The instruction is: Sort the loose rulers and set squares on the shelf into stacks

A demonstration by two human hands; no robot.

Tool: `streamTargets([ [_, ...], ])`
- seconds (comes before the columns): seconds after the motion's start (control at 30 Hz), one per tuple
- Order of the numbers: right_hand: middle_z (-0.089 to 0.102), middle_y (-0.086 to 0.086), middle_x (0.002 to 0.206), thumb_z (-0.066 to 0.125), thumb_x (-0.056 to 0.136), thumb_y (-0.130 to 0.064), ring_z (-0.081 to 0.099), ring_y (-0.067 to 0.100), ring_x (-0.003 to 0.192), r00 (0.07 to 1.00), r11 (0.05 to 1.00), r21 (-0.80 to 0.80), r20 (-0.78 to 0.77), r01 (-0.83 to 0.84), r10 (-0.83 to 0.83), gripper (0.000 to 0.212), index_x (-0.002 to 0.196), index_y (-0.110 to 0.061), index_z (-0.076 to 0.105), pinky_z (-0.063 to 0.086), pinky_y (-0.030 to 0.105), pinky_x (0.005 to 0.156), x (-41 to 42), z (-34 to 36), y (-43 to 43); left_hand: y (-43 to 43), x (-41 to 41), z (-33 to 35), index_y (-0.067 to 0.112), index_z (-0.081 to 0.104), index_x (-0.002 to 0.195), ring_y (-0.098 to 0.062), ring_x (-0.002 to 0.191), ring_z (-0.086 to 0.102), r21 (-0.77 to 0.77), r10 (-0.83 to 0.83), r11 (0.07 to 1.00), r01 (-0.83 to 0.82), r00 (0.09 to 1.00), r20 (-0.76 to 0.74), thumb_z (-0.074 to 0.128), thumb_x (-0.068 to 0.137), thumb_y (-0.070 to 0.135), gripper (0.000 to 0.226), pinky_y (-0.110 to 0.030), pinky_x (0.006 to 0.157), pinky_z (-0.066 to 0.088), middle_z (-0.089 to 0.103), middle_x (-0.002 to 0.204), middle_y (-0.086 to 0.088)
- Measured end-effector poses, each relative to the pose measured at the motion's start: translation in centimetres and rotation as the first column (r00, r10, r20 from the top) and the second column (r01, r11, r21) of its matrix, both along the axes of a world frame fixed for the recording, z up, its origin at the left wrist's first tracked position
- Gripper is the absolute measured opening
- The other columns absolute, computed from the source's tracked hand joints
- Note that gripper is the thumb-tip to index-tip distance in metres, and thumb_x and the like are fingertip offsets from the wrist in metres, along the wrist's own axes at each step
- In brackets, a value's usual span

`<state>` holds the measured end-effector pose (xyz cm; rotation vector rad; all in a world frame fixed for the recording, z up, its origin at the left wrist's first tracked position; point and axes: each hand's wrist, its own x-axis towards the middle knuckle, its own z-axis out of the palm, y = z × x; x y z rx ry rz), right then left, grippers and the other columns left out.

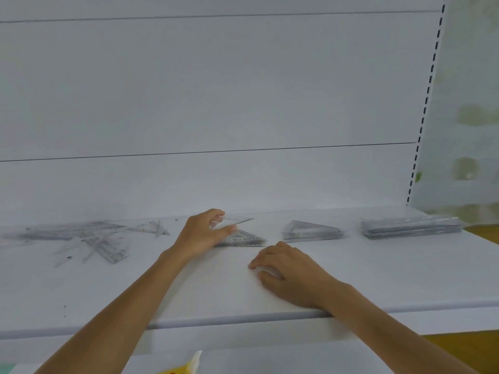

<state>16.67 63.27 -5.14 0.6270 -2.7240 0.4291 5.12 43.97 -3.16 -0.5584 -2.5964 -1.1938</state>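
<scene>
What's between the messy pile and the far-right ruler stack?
Head view: the left hand pinching a set square, more set squares beneath it, then a neat set-square stack.

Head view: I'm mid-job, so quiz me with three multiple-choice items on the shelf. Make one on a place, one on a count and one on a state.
1. Where on the shelf does the loose pile lie?
A. left end
B. right end
C. front edge

2. How many hands hold something?
A. none
B. one
C. two

3. How do the rulers at the right end lie?
A. scattered
B. upright
C. neatly stacked

Answers:
1. A: the jumble sits at the far left.
2. B: only the left hand pinches a clear set square, while the right hand rests empty on the shelf.
3. C: they lie flat in one even stack.
</scene>
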Motion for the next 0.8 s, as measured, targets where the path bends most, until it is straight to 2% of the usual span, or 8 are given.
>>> streamTargets([
  [0.17,0.056,-0.015,0.125,0.044,0.092,-0.027,0.043,0.01,0.115,1.0,1.0,-0.01,-0.007,-0.005,0.005,0.032,0.119,-0.031,0.059,0.032,0.022,0.097,0.0,-0.1,0.1,0.3,-0.5,0.9,0.025,0.055,0.121,0.001,0.099,0.05,0.023,-0.015,1.0,0.016,1.0,-0.018,0.07,0.075,0.045,0.052,-0.008,0.073,0.033,0.058,0.114,0.01],
  [0.3,0.056,-0.016,0.124,0.044,0.092,-0.029,0.043,0.009,0.115,1.0,1.0,-0.019,-0.005,-0.003,0.003,0.031,0.118,-0.031,0.059,0.03,0.02,0.096,0.0,-0.1,0.0,0.7,-0.8,0.0,0.025,0.051,0.126,-0.01,0.118,0.05,0.002,0.027,1.0,-0.027,1.0,-0.002,0.068,0.078,0.043,0.054,-0.022,0.089,0.037,0.055,0.128,0.005],
  [0.4,0.056,-0.018,0.123,0.044,0.091,-0.031,0.044,0.008,0.114,1.0,1.0,-0.019,-0.005,0.0,-0.001,0.03,0.117,-0.031,0.059,0.032,0.022,0.098,-0.1,-0.1,0.0,1.0,-0.8,-1.1,0.024,0.048,0.13,-0.013,0.125,0.046,-0.08,0.028,0.996,-0.029,0.999,-0.016,0.065,0.08,0.044,0.056,-0.026,0.096,0.035,0.052,0.134,0.005],
  [0.57,0.057,-0.018,0.122,0.044,0.091,-0.03,0.046,0.009,0.112,1.0,1.0,-0.009,-0.015,0.0,0.0,0.029,0.116,-0.031,0.06,0.036,0.025,0.098,-0.1,-0.2,0.1,1.7,-1.0,-0.9,0.032,0.047,0.132,-0.016,0.126,0.043,-0.205,-0.008,0.978,-0.025,0.987,-0.161,0.055,0.086,0.048,0.049,-0.036,0.102,0.035,0.051,0.135,0.007],
  [0.7,0.056,-0.019,0.123,0.043,0.092,-0.031,0.045,0.009,0.112,1.0,1.0,0.008,-0.011,-0.002,0.002,0.029,0.118,-0.031,0.058,0.035,0.026,0.098,-0.3,-0.2,0.0,1.5,-1.0,-1.6,0.043,0.044,0.132,-0.017,0.127,0.041,-0.497,-0.076,0.866,0.054,0.997,-0.024,0.043,0.089,0.054,0.045,-0.042,0.103,0.031,0.049,0.136,0.011],
  [0.8,0.055,-0.019,0.123,0.043,0.092,-0.031,0.044,0.009,0.111,1.0,1.0,0.011,-0.016,-0.006,0.007,0.03,0.118,-0.031,0.057,0.035,0.026,0.097,-0.3,-0.2,0.1,1.5,-1.1,-1.6,0.042,0.041,0.134,-0.018,0.126,0.041,-0.501,-0.086,0.863,0.06,0.996,-0.029,0.04,0.091,0.051,0.043,-0.044,0.103,0.032,0.049,0.136,0.008],
])
